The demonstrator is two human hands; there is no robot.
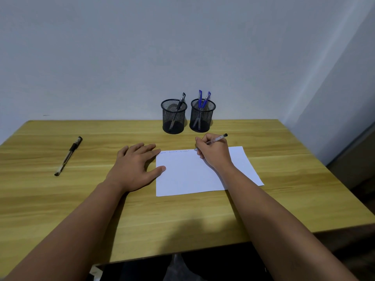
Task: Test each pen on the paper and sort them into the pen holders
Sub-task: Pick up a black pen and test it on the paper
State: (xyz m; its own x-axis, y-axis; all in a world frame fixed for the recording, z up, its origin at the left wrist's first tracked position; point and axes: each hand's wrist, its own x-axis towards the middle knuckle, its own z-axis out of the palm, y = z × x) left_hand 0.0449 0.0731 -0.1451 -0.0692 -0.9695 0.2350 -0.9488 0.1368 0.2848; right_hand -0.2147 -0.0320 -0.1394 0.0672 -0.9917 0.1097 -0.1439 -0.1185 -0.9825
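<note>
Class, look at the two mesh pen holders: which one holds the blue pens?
The right pen holder: two blue pens stand in it. The left pen holder holds only a single black pen.

pen tip (196,148) hidden under right hand (214,154), scribbles (174,152) on paper (188,175) too faint to read, both elbows cut off

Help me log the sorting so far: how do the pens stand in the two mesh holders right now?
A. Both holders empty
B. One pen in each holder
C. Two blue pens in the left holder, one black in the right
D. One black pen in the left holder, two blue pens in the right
D: the left holder has a single black pen, while the right holder has two blue pens sticking out of its rim.
</note>
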